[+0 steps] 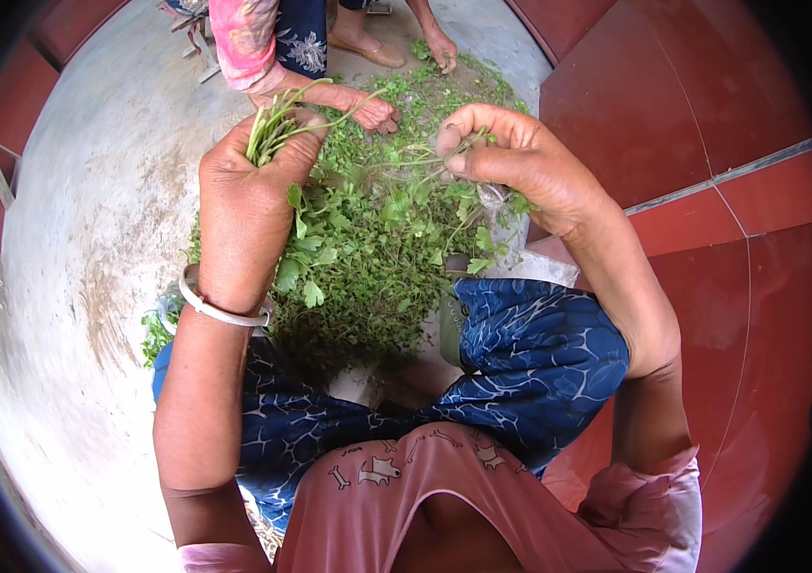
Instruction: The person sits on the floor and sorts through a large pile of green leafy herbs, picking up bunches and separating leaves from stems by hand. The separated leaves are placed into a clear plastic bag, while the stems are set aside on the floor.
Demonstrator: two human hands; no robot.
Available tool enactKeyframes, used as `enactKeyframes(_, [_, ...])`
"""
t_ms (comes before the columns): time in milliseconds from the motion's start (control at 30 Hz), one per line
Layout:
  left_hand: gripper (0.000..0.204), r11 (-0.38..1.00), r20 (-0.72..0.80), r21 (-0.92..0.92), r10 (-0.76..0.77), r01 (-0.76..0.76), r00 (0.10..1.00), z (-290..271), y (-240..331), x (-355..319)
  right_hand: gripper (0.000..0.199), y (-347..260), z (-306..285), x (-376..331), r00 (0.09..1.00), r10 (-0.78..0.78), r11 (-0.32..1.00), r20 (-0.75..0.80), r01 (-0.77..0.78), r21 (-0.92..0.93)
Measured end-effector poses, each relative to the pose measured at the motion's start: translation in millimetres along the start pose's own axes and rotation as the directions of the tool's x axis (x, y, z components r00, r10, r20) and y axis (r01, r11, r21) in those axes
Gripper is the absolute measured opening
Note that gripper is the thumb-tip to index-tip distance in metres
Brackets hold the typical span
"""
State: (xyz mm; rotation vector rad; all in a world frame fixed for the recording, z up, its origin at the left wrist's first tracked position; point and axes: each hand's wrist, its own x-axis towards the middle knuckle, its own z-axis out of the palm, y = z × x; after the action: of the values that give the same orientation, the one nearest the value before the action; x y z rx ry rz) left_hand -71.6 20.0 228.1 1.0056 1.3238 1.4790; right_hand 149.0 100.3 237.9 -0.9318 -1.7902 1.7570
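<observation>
In my left hand [258, 177] a bunch of leafy green herb stems [275, 129] is gripped, cut or root ends up, with the leaves [310, 258] hanging below the fist. My right hand [511, 158] is raised at the same height on the other side, its thumb and fingers pinched on a thin herb sprig [416, 153] whose leaves droop beneath. Under both hands a large heap of loose green herbs [368, 277] spreads over the floor between my knees.
Across the heap another person's hand [377, 115] rests on the greens, and that person's other hand [441, 50] reaches to the far edge. Red panels [664, 95] rise on the right. Pale concrete floor [91, 220] stretches to the left. A small green clump [155, 334] lies beside my left knee.
</observation>
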Motion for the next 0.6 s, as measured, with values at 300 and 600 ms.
enactKeyframes(300, [0.017, 0.988, 0.115, 0.114, 0.09, -0.104, 0.989, 7, -8, -2, 0.014, -8, 1, 0, 0.994, 0.105, 0.983, -0.017, -0.102, 0.153])
enactKeyframes(600, [0.016, 0.985, 0.096, 0.134, 0.098, -0.11, 0.991, -1, -7, -7, 0.012, -11, 3, -6, 0.995, 0.079, 0.996, -0.063, -0.076, 0.051])
